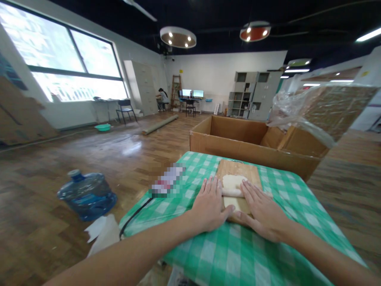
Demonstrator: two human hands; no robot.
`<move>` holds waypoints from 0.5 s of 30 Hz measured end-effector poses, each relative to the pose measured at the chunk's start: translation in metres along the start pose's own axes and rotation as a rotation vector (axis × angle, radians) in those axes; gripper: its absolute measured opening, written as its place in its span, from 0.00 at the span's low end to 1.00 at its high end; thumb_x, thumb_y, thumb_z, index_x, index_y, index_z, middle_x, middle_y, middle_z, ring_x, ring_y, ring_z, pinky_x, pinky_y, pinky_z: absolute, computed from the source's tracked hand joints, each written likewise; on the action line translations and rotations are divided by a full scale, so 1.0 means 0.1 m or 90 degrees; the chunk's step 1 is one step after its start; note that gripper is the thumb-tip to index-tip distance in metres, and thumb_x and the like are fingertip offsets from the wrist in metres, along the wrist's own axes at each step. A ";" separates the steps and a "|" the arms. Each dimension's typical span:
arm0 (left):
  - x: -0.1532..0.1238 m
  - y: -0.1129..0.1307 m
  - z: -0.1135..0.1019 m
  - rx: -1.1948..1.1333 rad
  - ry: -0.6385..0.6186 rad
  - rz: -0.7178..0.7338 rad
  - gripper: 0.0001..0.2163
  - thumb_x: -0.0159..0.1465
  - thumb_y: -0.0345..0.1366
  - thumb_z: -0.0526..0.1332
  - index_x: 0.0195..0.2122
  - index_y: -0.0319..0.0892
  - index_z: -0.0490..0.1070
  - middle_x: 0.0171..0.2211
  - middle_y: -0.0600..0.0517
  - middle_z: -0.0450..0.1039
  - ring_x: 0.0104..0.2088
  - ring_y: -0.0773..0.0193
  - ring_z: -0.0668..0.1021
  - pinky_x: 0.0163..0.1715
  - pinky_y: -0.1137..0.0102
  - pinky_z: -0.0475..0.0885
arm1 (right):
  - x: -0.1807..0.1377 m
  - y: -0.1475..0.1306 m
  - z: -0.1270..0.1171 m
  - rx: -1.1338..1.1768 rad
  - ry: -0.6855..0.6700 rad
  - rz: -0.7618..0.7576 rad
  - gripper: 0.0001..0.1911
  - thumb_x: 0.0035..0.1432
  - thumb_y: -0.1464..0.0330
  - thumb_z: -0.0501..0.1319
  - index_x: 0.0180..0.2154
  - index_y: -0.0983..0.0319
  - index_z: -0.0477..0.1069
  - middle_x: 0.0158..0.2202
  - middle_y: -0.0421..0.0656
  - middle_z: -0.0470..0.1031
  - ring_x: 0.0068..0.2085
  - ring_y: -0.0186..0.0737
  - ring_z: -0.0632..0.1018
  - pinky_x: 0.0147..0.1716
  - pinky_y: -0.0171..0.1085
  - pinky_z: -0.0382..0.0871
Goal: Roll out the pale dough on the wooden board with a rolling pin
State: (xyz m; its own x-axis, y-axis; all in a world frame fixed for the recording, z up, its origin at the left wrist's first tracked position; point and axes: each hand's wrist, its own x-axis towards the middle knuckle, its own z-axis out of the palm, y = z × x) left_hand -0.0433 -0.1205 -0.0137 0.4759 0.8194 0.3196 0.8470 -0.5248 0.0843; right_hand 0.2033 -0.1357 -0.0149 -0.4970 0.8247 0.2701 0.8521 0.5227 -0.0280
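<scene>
A pale rolling pin [232, 193] lies crosswise over a flattened sheet of dough [233, 182], which shows both beyond and on the near side of the pin. Under the dough is a wooden board [252, 172]. My left hand [210, 204] rests flat on the pin's left end, fingers stretched forward and thumb pointing inward. On the right end lies my right hand [263, 210], also flat with its fingers extended. The pin's two ends are mostly hidden beneath my hands.
A green checked tablecloth [205, 254] covers the table. A blurred-out item with a black cord [137, 214] lies at its left edge. Beyond stands a large open cardboard box [238, 145]. A water jug [87, 194] sits on the floor at left; a person [162, 97] sits far back.
</scene>
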 end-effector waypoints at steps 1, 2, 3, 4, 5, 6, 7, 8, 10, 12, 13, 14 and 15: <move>0.07 -0.01 0.00 0.002 0.001 -0.001 0.41 0.72 0.61 0.47 0.72 0.28 0.54 0.74 0.31 0.54 0.75 0.39 0.55 0.73 0.46 0.48 | 0.07 0.03 -0.01 0.006 -0.013 0.009 0.49 0.71 0.39 0.47 0.75 0.70 0.50 0.76 0.56 0.48 0.76 0.56 0.53 0.73 0.54 0.51; 0.15 -0.03 0.00 0.004 0.003 -0.001 0.40 0.73 0.60 0.47 0.71 0.28 0.57 0.72 0.31 0.57 0.74 0.39 0.58 0.72 0.46 0.49 | 0.16 0.07 -0.01 0.014 -0.025 0.021 0.49 0.71 0.39 0.46 0.75 0.70 0.52 0.76 0.57 0.51 0.75 0.56 0.54 0.73 0.54 0.51; 0.25 -0.06 0.00 0.006 0.005 0.000 0.38 0.74 0.59 0.47 0.69 0.28 0.60 0.70 0.30 0.61 0.72 0.40 0.61 0.71 0.46 0.51 | 0.26 0.12 0.00 0.023 -0.036 0.033 0.49 0.71 0.39 0.45 0.74 0.70 0.53 0.75 0.57 0.53 0.75 0.56 0.56 0.73 0.54 0.52; 0.35 -0.09 0.00 0.007 0.004 0.000 0.36 0.74 0.57 0.46 0.67 0.28 0.64 0.67 0.30 0.66 0.70 0.40 0.65 0.70 0.46 0.54 | 0.36 0.18 0.02 0.032 -0.046 0.043 0.48 0.71 0.39 0.43 0.74 0.70 0.54 0.74 0.57 0.55 0.74 0.56 0.57 0.72 0.54 0.53; 0.45 -0.13 0.00 0.009 -0.002 -0.003 0.34 0.75 0.56 0.45 0.64 0.30 0.67 0.63 0.31 0.70 0.67 0.41 0.69 0.69 0.46 0.57 | 0.47 0.24 0.05 0.040 -0.055 0.050 0.48 0.71 0.40 0.42 0.74 0.70 0.55 0.74 0.57 0.56 0.74 0.56 0.58 0.72 0.53 0.54; 0.55 -0.17 0.00 0.010 -0.013 -0.007 0.32 0.75 0.56 0.44 0.61 0.32 0.70 0.59 0.32 0.73 0.63 0.42 0.73 0.67 0.46 0.60 | 0.58 0.31 0.08 0.046 -0.062 0.053 0.47 0.72 0.40 0.40 0.74 0.70 0.55 0.74 0.57 0.57 0.74 0.55 0.59 0.72 0.53 0.54; 0.64 -0.21 0.01 0.012 -0.024 -0.016 0.31 0.76 0.55 0.43 0.59 0.34 0.72 0.56 0.34 0.75 0.60 0.43 0.75 0.64 0.47 0.63 | 0.68 0.38 0.12 0.047 -0.067 0.055 0.46 0.73 0.42 0.38 0.74 0.69 0.55 0.74 0.56 0.56 0.74 0.55 0.59 0.72 0.54 0.55; 0.74 -0.26 0.02 0.017 -0.035 -0.025 0.29 0.76 0.54 0.43 0.58 0.36 0.72 0.55 0.35 0.76 0.58 0.44 0.76 0.62 0.47 0.66 | 0.78 0.46 0.17 0.041 -0.070 0.059 0.45 0.74 0.43 0.37 0.74 0.69 0.55 0.74 0.56 0.56 0.74 0.55 0.59 0.72 0.55 0.55; 0.93 -0.35 0.05 0.037 -0.055 -0.032 0.26 0.77 0.52 0.44 0.60 0.39 0.71 0.54 0.35 0.75 0.57 0.44 0.77 0.58 0.48 0.69 | 0.98 0.63 0.27 0.011 -0.069 0.048 0.41 0.75 0.46 0.35 0.73 0.66 0.57 0.74 0.55 0.58 0.74 0.56 0.58 0.71 0.58 0.55; 1.11 -0.44 0.10 0.067 -0.079 -0.027 0.24 0.77 0.49 0.45 0.63 0.41 0.68 0.56 0.34 0.74 0.57 0.43 0.77 0.55 0.49 0.71 | 1.16 0.79 0.35 -0.039 -0.071 -0.015 0.35 0.77 0.52 0.36 0.72 0.61 0.61 0.72 0.53 0.62 0.74 0.57 0.59 0.70 0.62 0.54; 1.20 -0.49 0.13 0.081 -0.093 -0.020 0.24 0.77 0.48 0.45 0.65 0.41 0.66 0.57 0.34 0.73 0.57 0.43 0.76 0.54 0.50 0.71 | 1.24 0.86 0.39 -0.067 -0.070 -0.050 0.32 0.77 0.55 0.38 0.72 0.58 0.61 0.71 0.52 0.64 0.73 0.58 0.61 0.70 0.63 0.54; 1.28 -0.53 0.15 0.094 -0.106 -0.012 0.24 0.77 0.47 0.45 0.66 0.41 0.65 0.58 0.33 0.72 0.57 0.42 0.76 0.53 0.50 0.72 | 1.32 0.92 0.42 -0.092 -0.067 -0.077 0.30 0.77 0.57 0.40 0.71 0.57 0.62 0.70 0.51 0.66 0.72 0.59 0.62 0.70 0.63 0.54; 1.36 -0.57 0.17 0.106 -0.116 -0.001 0.24 0.78 0.47 0.44 0.67 0.40 0.64 0.58 0.33 0.72 0.58 0.42 0.76 0.52 0.51 0.72 | 1.38 0.98 0.45 -0.112 -0.063 -0.093 0.29 0.77 0.59 0.42 0.72 0.55 0.61 0.70 0.51 0.67 0.72 0.59 0.63 0.69 0.64 0.54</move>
State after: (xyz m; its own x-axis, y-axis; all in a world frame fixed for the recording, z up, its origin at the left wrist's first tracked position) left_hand -0.0226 0.0245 0.0085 0.4960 0.8564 0.1434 0.8683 -0.4902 -0.0760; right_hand 0.2111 0.0393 -0.0232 -0.6231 0.7651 0.1625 0.7813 0.5990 0.1753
